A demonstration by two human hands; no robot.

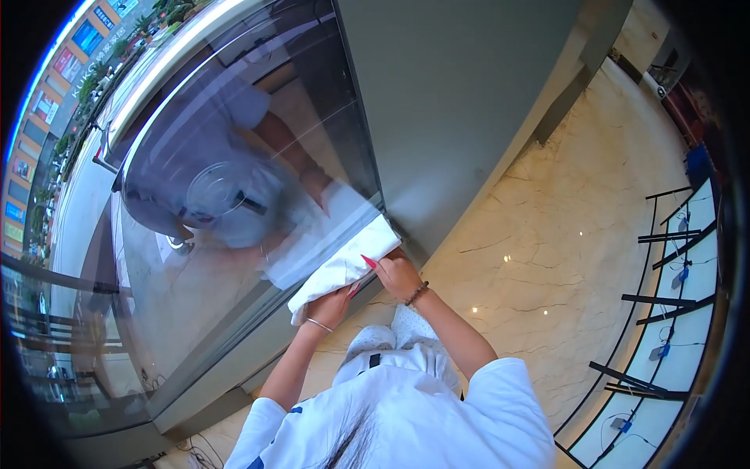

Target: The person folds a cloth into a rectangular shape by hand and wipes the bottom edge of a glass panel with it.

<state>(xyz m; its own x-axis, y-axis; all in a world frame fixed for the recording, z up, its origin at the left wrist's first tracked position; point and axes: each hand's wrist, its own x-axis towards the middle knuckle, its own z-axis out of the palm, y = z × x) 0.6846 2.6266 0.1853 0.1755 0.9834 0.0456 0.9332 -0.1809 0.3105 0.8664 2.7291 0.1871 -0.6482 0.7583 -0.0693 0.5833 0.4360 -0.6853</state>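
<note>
Head view, far left: behind the glass pane [180,305], a street with shop signs [87,37] curves down the frame edge.
Glass pane: slanting across the left half, it mirrors the person and a pale double of the cloth; a round shape [215,194] shows there too, though whether it is on the glass or reflected, I cannot tell.
Cables [205,452]: loose on the floor, lower left.
Left hand [331,306]: closed on the left end of the white cloth [344,267], most fingers hidden under the fabric; a thin bangle [319,324] sits at the wrist.
White cloth: centre of the frame, folded in layers and stretched between both hands beside the lower frame of the glass; whether it touches the pane, I cannot tell. Holding both ends probably keeps it spread and stops it sagging.
Right hand [397,273]: pinching the right part, red-nailed thumb on top, the other fingers mostly out of sight; the grip likely keeps the layers together. A beaded bracelet [417,294] rings this wrist.
Grey panel [445,102]: upper centre, upright, bordering the glass.
Floor [547,234]: glossy, veined beige, reflecting small lights, right of the panel.
Display board [672,344]: lower right, white, with black bars [662,300] and small blue pieces [664,350] on thin wires.
</note>
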